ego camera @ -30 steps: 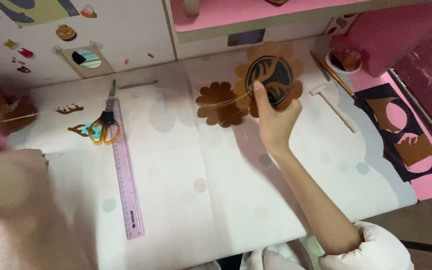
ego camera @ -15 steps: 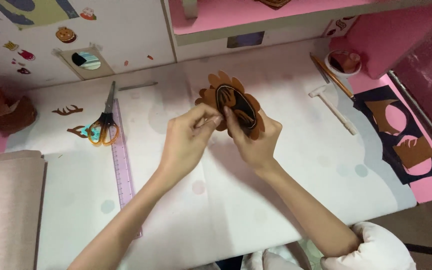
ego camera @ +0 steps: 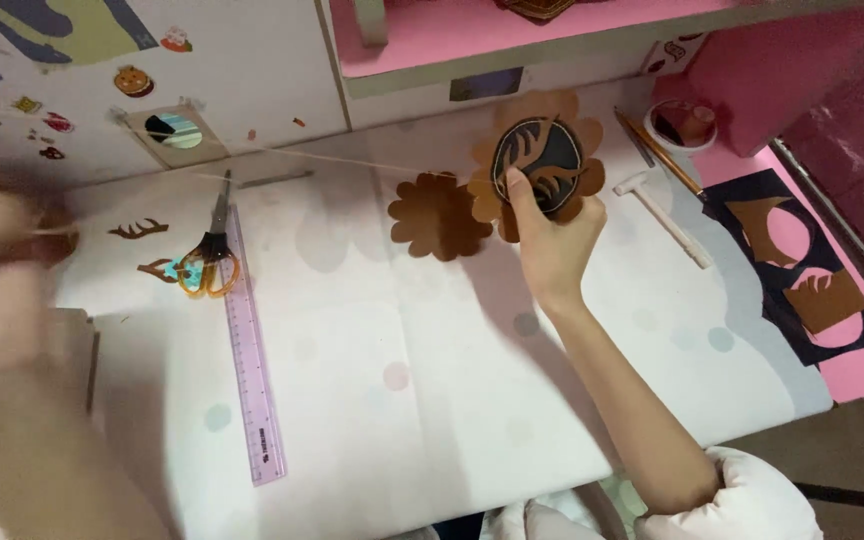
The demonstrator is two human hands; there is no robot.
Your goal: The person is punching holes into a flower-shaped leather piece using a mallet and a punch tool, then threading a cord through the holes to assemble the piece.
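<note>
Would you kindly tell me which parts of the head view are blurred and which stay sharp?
In the head view, the left hand is smeared by motion blur at the left edge; the right hand, its brown flower cutout, the scissors and the ruler are sharp.

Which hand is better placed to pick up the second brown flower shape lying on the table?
Probably the left. The right hand already grips the flower piece with the dark disc, so it is occupied. The loose brown flower shape lies just left of it. The left hand, though blurred at the far left, seems to pinch only a thin thread.

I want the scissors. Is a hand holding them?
No, the scissors lie alone on the table beside the ruler.
</note>
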